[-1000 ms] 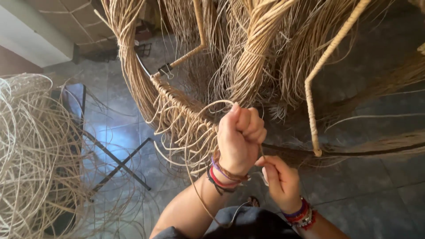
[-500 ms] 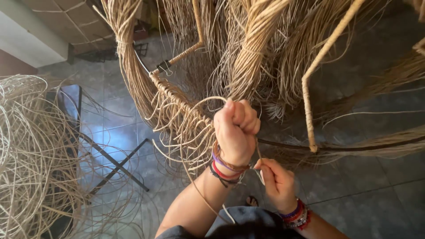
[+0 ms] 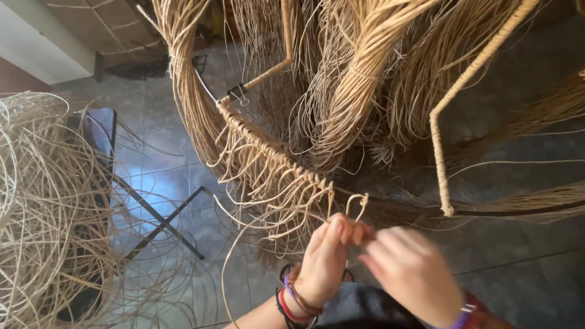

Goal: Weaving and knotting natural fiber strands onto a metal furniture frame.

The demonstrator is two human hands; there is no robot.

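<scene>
While both hands meet at the lower centre of the frame, the left hand [image 3: 326, 259] is closed, pinching a thin rattan strand [image 3: 356, 204] that loops up just above its fingertips. The right hand [image 3: 411, 268] is blurred; it sits touching the left, fingers curled toward the same strand, but whether it grips I cannot tell. The strand joins the woven edge [image 3: 274, 155], a braided line running diagonally from a black binder clip [image 3: 236, 92] at upper centre down to the hands. To do the knotting well, I judge the loop should be pulled snug against the last wrap, keeping tension even so spacing matches the earlier wraps. Loose rattan bundles [image 3: 365, 79] hang above; a tangled coil [image 3: 36, 213] fills the left side beside a dark folding stand [image 3: 161, 222]. No packages, labels or signs show.
</scene>
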